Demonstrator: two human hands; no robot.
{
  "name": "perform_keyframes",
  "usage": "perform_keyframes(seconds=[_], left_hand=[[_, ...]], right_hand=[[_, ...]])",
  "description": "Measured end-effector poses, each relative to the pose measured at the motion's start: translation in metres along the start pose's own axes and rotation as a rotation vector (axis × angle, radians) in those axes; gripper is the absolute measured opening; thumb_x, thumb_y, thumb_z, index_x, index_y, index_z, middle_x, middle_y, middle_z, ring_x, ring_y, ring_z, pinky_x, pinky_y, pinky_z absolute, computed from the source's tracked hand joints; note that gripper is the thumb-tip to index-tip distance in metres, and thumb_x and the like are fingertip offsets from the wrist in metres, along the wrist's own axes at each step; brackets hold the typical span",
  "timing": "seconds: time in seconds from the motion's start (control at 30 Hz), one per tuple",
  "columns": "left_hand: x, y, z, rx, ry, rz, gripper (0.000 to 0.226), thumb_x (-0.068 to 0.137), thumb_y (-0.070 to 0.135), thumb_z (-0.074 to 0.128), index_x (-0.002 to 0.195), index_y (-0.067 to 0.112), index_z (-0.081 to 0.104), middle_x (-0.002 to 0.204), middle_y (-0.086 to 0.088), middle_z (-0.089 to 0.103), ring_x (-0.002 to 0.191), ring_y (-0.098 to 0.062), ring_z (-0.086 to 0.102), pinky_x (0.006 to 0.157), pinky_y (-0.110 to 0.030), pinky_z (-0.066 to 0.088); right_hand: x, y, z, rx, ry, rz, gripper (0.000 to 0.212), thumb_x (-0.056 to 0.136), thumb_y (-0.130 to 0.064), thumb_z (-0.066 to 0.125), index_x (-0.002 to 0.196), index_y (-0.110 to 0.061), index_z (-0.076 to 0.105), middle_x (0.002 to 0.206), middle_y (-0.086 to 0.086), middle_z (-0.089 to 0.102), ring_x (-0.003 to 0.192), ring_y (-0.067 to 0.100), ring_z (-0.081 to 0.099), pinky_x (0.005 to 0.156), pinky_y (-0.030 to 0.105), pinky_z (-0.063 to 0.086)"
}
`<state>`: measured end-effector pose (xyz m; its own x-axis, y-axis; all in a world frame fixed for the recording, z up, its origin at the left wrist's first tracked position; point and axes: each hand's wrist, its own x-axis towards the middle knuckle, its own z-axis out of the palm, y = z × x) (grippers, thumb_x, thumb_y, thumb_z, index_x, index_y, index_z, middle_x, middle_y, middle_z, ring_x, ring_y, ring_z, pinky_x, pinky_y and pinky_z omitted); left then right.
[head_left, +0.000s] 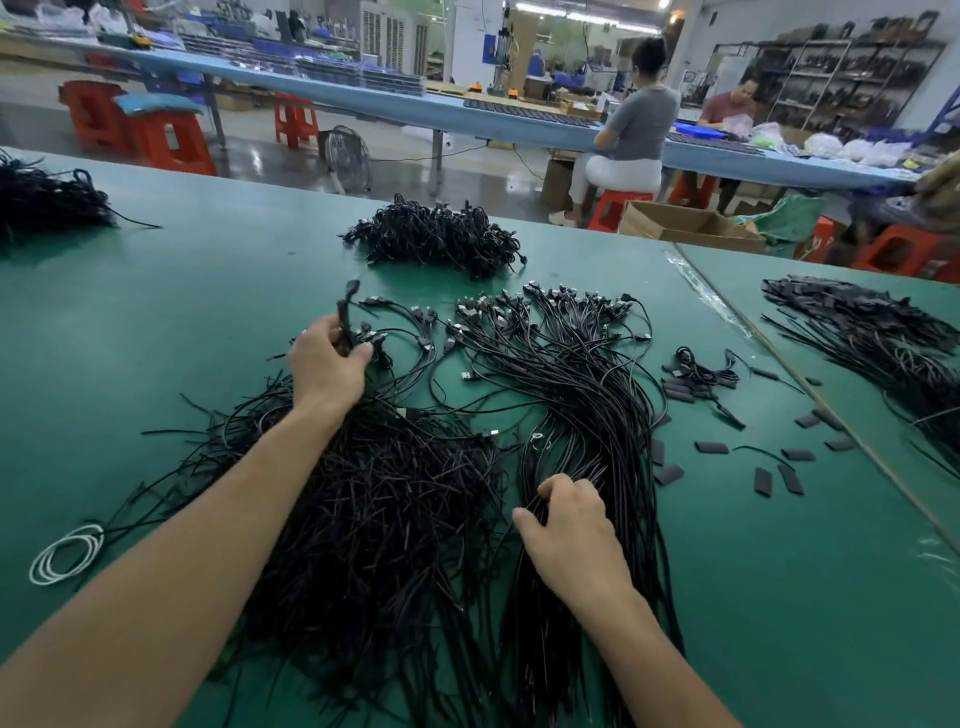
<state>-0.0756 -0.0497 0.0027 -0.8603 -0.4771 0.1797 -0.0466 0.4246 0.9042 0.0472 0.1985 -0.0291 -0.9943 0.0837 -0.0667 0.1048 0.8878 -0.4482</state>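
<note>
Green table spreads under us. We hold one cable nearly upright, plug end up and away, our left hand in a tight grip round it. Our right hand curls its grip over the cable bundle, which runs away from us. Four other heaps lie around.

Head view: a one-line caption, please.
Left hand holds a black cable; right hand grips the fanned cable bundle on the green table.

**Count at your bench**

You have five black cable heaps across two green tables, one white wire coil, and upward of ten loose black sleeve pieces; exact tally unclear. Two people sit beyond.
</note>
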Motion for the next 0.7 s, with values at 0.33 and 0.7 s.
perform_keyframes(seconds=[0.33, 0.7], left_hand=[[-0.011, -0.006, 0.017, 0.238, 0.007, 0.165, 0.035, 0.089, 0.003, 0.065, 0.121, 0.016, 0.062, 0.114, 0.000, 0.041, 0.112, -0.016, 0.043, 0.088, -0.012, 0.036], [-0.099, 0.013, 0.052, 0.160, -0.531, 0.527, 0.019, 0.088, 0.007, 0.067, 0.088, 0.026, 0.071, 0.090, 0.009, 0.061, 0.091, -0.011, 0.057, 0.087, -0.034, 0.051]], right_hand=[[0.010, -0.024, -0.015, -0.237, -0.074, 0.086, 0.018, 0.095, -0.023, 0.057, 0.100, -0.010, 0.045, 0.095, 0.004, 0.056, 0.083, 0.023, 0.061, 0.068, 0.033, 0.048], [0.021, -0.016, -0.017, -0.232, -0.089, 0.175, 0.028, 0.096, -0.030, 0.060, 0.089, -0.016, 0.037, 0.084, 0.000, 0.036, 0.082, 0.026, 0.044, 0.066, 0.035, 0.039]])
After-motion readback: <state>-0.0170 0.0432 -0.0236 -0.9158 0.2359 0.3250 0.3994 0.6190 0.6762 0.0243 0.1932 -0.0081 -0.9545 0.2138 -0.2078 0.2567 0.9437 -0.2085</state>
